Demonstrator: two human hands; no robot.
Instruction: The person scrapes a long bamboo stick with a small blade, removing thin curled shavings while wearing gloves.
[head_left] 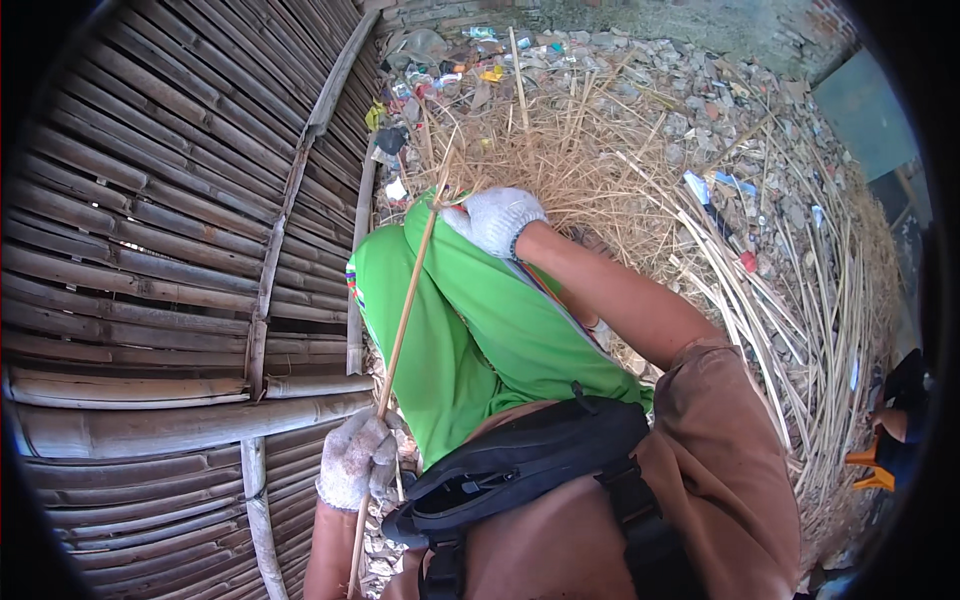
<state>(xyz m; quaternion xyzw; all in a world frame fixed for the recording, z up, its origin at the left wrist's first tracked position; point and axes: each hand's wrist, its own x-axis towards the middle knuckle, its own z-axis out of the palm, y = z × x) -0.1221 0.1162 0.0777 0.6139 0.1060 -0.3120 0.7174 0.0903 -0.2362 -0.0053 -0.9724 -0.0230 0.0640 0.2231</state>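
A long thin bamboo stick (pixel 408 335) slants over my green-clad left leg, from the lower edge up past my knees. My left hand (pixel 358 458), in a dirty white knit glove, is closed around its lower part beside my left hip. Near the far end of the stick, my right hand (pixel 497 222) rests over my right knee in a similar glove, its fingers curled closed. A small reddish patch shows at those fingertips, right by the stick. What the right fingers grip is hidden by the glove.
A bamboo slat wall or platform (pixel 150 250) fills the left side. Ahead lie dry straw-like shavings (pixel 590 170) over rubble and litter. Long pale bamboo strips (pixel 760 345) stretch along the right. A black waist bag (pixel 530 455) crosses my lap. Part of another person (pixel 893 425) appears at the right edge.
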